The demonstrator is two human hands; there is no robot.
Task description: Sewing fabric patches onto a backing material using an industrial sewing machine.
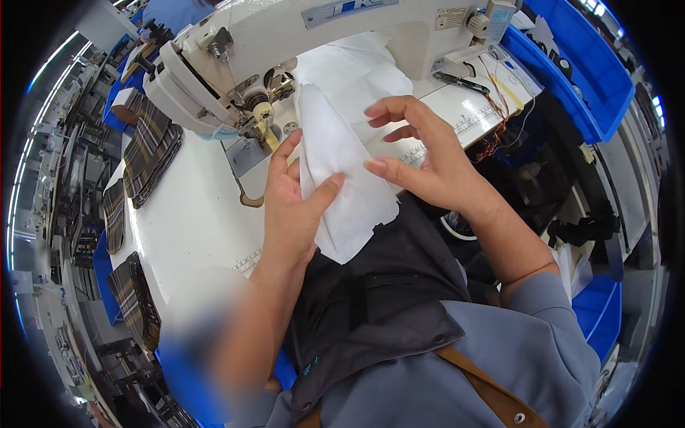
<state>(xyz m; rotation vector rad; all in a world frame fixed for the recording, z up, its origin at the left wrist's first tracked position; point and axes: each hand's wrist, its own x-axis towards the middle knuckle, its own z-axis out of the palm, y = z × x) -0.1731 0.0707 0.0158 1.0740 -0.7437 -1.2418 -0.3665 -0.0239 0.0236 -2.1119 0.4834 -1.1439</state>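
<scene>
My left hand (294, 196) grips a white fabric piece (335, 143), its thumb on top and its fingers partly behind the cloth. The piece hangs over the table's front edge toward my dark apron (378, 278). On the right, my right hand (421, 153) is open, thumb and fingers spread beside the cloth. Its thumb tip overlaps the cloth's edge; whether it touches I cannot tell. Just beyond my left fingertips is the needle area of a white sewing machine (260, 110). More white fabric (357, 64) lies under the machine's arm.
Stacks of brown plaid fabric pieces (146, 150) lie along the left side of the white table (193, 228). A dark hand tool (462, 83) rests at the right, near loose wires (496, 93). A blue bin (592, 64) stands at the far right.
</scene>
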